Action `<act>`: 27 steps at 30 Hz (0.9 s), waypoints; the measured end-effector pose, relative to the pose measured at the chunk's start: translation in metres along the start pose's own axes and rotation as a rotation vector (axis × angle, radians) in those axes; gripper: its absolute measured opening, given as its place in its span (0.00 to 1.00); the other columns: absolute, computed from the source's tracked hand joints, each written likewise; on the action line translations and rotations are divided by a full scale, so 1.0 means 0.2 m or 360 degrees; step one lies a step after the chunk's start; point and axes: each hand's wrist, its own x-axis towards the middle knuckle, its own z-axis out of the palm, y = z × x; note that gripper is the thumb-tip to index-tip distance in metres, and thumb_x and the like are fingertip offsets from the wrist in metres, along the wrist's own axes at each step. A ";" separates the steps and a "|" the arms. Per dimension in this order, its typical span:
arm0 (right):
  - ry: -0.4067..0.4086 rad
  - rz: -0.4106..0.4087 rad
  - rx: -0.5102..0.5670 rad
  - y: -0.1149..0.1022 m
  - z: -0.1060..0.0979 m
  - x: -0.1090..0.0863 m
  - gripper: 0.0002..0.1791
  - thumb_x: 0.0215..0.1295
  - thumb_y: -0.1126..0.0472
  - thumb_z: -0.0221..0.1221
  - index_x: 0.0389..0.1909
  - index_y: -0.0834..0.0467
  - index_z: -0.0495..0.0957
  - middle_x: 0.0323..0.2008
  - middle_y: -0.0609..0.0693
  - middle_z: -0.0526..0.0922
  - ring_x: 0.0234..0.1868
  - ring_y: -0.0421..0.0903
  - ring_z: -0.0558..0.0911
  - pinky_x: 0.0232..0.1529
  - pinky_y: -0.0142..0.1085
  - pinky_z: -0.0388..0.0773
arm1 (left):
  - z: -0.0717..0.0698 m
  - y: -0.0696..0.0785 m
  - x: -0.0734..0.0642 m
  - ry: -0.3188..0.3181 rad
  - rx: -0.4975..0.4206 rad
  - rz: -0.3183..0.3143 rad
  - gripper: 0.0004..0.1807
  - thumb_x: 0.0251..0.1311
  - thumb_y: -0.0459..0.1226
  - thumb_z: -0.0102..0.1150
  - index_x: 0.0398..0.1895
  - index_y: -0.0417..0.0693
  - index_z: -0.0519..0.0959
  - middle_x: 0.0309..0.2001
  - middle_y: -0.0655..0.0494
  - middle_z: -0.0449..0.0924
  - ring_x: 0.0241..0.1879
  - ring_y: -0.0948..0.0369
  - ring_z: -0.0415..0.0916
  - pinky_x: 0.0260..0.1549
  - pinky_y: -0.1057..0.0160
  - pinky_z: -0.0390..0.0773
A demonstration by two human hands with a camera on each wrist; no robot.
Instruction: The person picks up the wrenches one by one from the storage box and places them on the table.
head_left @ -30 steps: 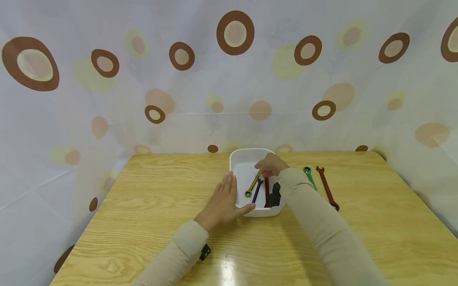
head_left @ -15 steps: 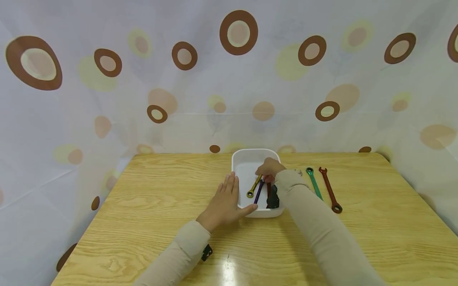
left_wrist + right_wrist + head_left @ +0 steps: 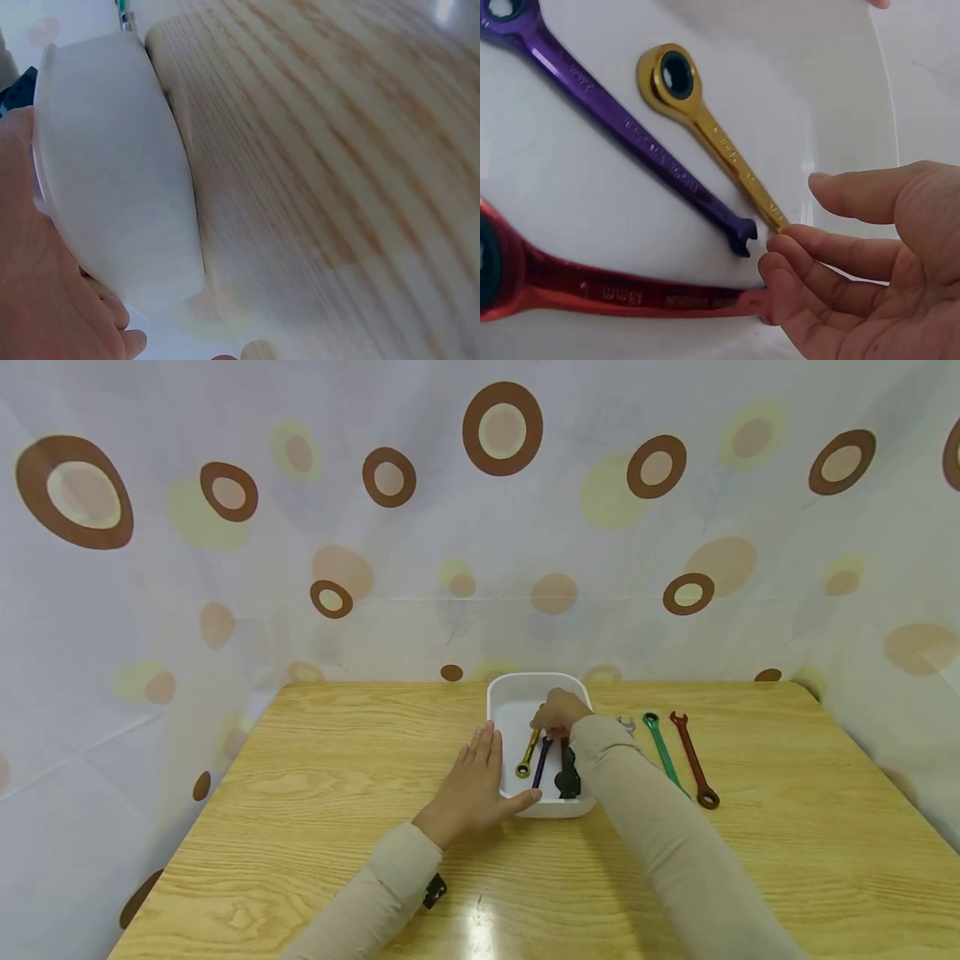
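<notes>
A white plastic tray [image 3: 556, 808] holds a gold ratchet wrench [image 3: 727, 154], a purple wrench [image 3: 622, 120] and a red wrench [image 3: 622, 294] marked 13mm. My left hand [image 3: 468, 789] rests against the tray's left side with straight fingers, its thumb lying along the front rim. Inside the tray is my right hand [image 3: 877, 262]. Its thumb stands apart from the loosely bent fingers, and the index fingertip is at the gold wrench's thin end. The tips of the other fingers are by the red wrench's far end, which they partly hide.
On the wooden table [image 3: 337, 760], right of the tray, lie a green wrench [image 3: 663, 747] and a red wrench [image 3: 694, 762]. A silver wrench end [image 3: 627, 724] shows beside the right sleeve, which hides the rest. A patterned cloth [image 3: 420, 560] hangs behind the table.
My right hand has shifted slightly left within the tray and let go of the gold wrench, which now lies more upright in the head view. The left hand stays at the tray.
</notes>
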 end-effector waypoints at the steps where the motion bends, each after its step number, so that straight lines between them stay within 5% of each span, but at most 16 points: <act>1: 0.0020 -0.0001 -0.0007 0.00 0.00 -0.01 0.12 0.54 0.61 0.60 0.33 0.67 0.75 0.14 0.49 0.73 0.16 0.41 0.73 0.23 0.32 0.76 | 0.00 0.00 0.00 -0.0002 0.0000 0.0001 0.59 0.50 0.75 0.28 0.71 0.38 0.38 0.73 0.44 0.29 0.72 0.52 0.30 0.69 0.53 0.44; 4: 0.0050 0.0028 0.0023 -0.01 0.00 -0.01 0.14 0.55 0.61 0.60 0.37 0.67 0.74 0.14 0.50 0.73 0.16 0.41 0.74 0.22 0.31 0.75 | 0.00 0.01 0.00 -0.0001 0.0001 0.0005 0.59 0.50 0.75 0.28 0.71 0.37 0.38 0.73 0.44 0.29 0.72 0.51 0.30 0.69 0.53 0.44; 12: 0.0046 0.0025 -0.0038 0.03 0.04 0.07 0.12 0.52 0.58 0.62 0.20 0.61 0.74 0.12 0.50 0.74 0.15 0.42 0.74 0.14 0.29 0.69 | 0.00 0.01 0.00 -0.0003 0.0014 0.0010 0.59 0.50 0.74 0.28 0.71 0.37 0.39 0.72 0.43 0.29 0.72 0.51 0.31 0.69 0.53 0.44; 27: 0.0028 0.0050 -0.0229 0.13 0.11 0.24 0.15 0.41 0.53 0.68 0.12 0.57 0.75 0.07 0.46 0.71 0.09 0.39 0.69 0.12 0.29 0.67 | 0.00 0.00 0.00 0.0013 0.0012 0.0024 0.59 0.50 0.74 0.28 0.70 0.36 0.39 0.72 0.43 0.30 0.72 0.50 0.31 0.69 0.52 0.45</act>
